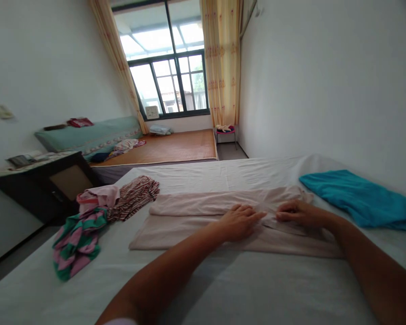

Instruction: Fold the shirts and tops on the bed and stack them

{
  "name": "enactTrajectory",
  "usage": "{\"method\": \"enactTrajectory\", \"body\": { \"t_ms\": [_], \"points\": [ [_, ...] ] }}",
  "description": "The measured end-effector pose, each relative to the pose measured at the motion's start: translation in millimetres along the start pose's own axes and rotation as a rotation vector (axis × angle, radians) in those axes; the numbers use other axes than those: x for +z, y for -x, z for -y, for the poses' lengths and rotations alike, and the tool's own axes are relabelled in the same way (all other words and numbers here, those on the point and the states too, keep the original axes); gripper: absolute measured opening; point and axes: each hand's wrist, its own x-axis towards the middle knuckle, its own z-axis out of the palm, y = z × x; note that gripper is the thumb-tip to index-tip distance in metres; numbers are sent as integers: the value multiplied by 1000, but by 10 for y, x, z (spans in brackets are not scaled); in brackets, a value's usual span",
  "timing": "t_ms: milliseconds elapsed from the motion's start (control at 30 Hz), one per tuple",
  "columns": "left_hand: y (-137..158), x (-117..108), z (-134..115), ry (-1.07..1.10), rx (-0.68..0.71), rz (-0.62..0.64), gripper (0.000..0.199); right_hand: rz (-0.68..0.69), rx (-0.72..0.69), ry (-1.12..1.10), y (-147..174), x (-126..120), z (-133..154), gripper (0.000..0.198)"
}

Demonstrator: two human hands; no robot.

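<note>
Beneath your open left hand (240,223), the cloth (184,221) lies folded on the sheet (274,293); your right hand (297,213) curls against it, whether pinching I cannot tell. It looks light and limp; take its ends, outside both hands.

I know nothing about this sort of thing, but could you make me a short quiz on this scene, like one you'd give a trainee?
1. Multiple choice: what does the left hand rest on?
A. A wooden tabletop
B. A folded pale pink cloth
C. A pillow

2. True or false: the bright blue cloth lies nearer the right hand than the left hand.

3. Fill the gap: the reddish-brown and white cloth, beside the green-and-pink one, is patterned with narrow ____.

Key:
1. B
2. True
3. Stripes
</note>
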Motion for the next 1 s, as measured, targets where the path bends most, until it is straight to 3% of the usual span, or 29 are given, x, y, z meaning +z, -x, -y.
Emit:
{"method": "enactTrajectory", "body": {
  "t_ms": [100,267,333,467,500,567,633,833,933,1000],
  "points": [
    [11,60,49,37,-28,-28,36,113,44,-46,134,-93,40,52],
    [87,59,139,103,-38,-80,29,244,224,-167,282,-187,80,55],
    [94,61,140,103,-59,-112,28,147,234,-155,240,-181,75,56],
    [63,102,75,62,-84,-218,31,-394,81,2,-26,-56,0,55],
    [55,119,54,54,-70,-220,33,-477,44,71,-104,-7,-46,54],
    [49,157,21,55,-39,-180,39,-506,8,227,-235,85,-190,52],
    [58,188,8,72,-26,-123,42,-445,37,372,-311,138,-396,54],
    [102,201,19,93,-43,-96,41,-497,412,623,-211,-12,-1081,59],
    [105,201,13,87,-44,-103,41,-527,516,674,-97,-84,-1177,57],
    [105,205,10,90,-43,-109,41,-593,494,715,-72,-59,-1064,56]
  ]
}}
